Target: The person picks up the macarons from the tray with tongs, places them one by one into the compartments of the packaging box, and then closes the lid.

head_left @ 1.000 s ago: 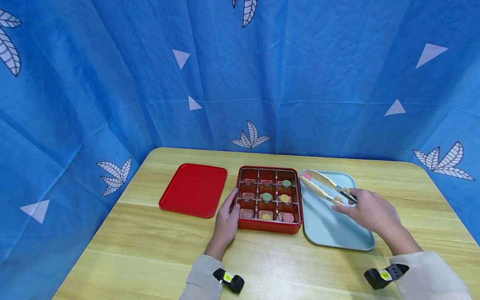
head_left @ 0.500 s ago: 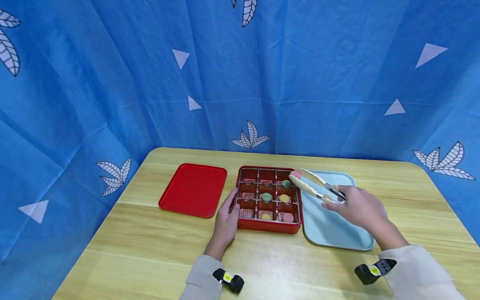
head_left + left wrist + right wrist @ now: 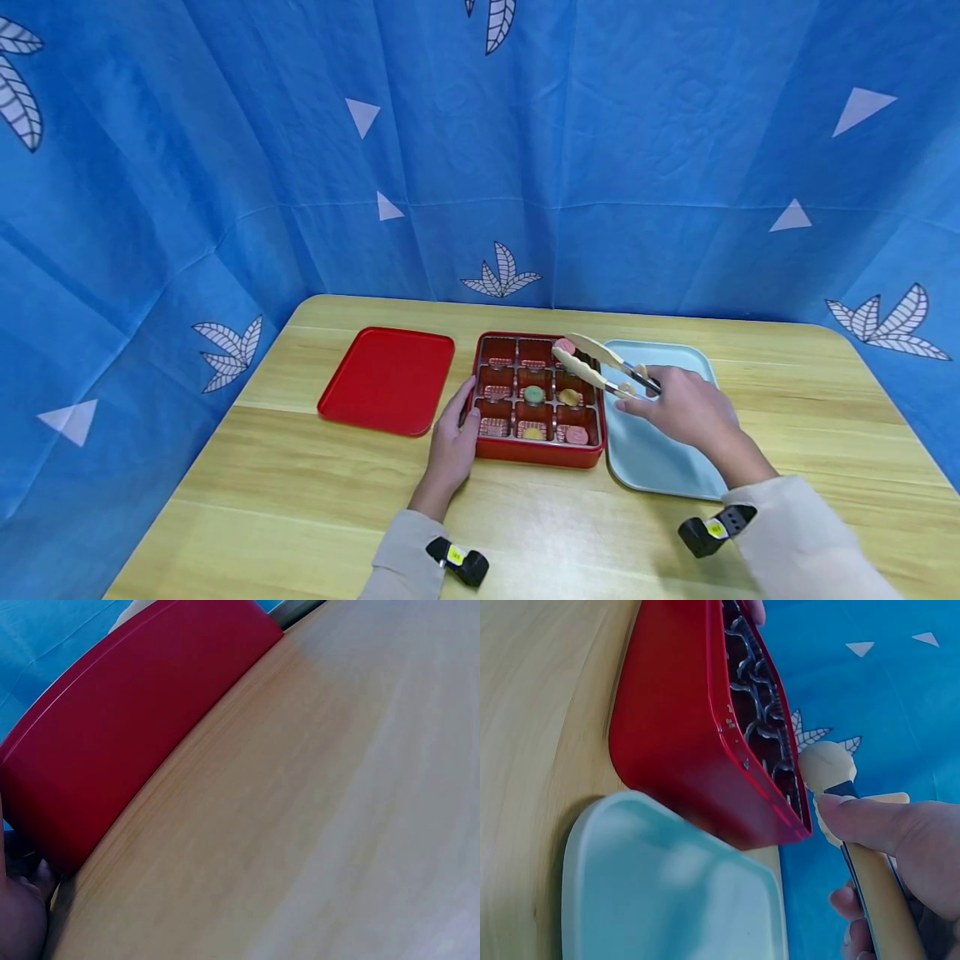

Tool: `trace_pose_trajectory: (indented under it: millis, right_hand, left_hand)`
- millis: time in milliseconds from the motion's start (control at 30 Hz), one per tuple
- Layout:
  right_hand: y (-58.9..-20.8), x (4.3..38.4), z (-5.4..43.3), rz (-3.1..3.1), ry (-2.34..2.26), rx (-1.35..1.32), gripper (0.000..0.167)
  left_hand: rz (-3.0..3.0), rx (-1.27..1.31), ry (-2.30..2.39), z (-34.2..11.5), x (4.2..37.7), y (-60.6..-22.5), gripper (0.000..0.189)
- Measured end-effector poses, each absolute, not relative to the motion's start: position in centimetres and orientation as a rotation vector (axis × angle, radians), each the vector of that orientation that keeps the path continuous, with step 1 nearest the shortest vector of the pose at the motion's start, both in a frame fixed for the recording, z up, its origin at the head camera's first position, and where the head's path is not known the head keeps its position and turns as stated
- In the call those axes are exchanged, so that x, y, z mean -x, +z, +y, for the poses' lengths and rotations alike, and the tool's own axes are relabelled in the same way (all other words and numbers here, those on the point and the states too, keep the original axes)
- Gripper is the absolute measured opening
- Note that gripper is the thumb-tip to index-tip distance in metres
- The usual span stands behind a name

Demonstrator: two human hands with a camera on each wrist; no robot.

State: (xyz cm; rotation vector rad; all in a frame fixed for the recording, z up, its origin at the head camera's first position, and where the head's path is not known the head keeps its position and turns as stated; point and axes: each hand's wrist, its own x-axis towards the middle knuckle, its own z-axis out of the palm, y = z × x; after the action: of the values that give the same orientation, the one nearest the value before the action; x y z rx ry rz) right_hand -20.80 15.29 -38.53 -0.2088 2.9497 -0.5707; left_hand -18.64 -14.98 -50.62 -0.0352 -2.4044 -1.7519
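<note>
In my right hand (image 3: 681, 405) I grip a pair of tongs (image 3: 592, 379) with pale tips, black handle parts and metal arms. A pink round mooncake (image 3: 564, 345) sits at the tips, over the back right compartment of a red box (image 3: 536, 452). The tongs largely cover the green mooncake there. Other mooncakes lie in the box's compartments: a green one (image 3: 533, 394) in the middle, yellow ones (image 3: 570, 397), and a pink one (image 3: 576, 435) at the front right. My left hand (image 3: 452, 433) holds the box's left side, thumb and fingertips at the rim.
A pale blue tray (image 3: 660, 454) stands close to the box's right side, partly under my right hand. To the left lies a flat red lid (image 3: 392, 379). Both rest on the wooden table (image 3: 300, 500), with a blue patterned curtain (image 3: 637, 167) behind.
My right hand has moved left, bringing the tongs and the pink mooncake from over the blue tray to over the box's back right compartment. The left hand and the box have stayed put.
</note>
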Motion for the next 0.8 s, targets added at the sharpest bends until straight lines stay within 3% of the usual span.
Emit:
trace_pose_trajectory:
  millis: [800]
  right_hand:
    - [-38.3,21.6,13.3,2.934,-0.555,0.279,0.040]
  left_hand:
    - [-2.380,0.060,-1.744,-15.0,18.6,-50.4,0.048]
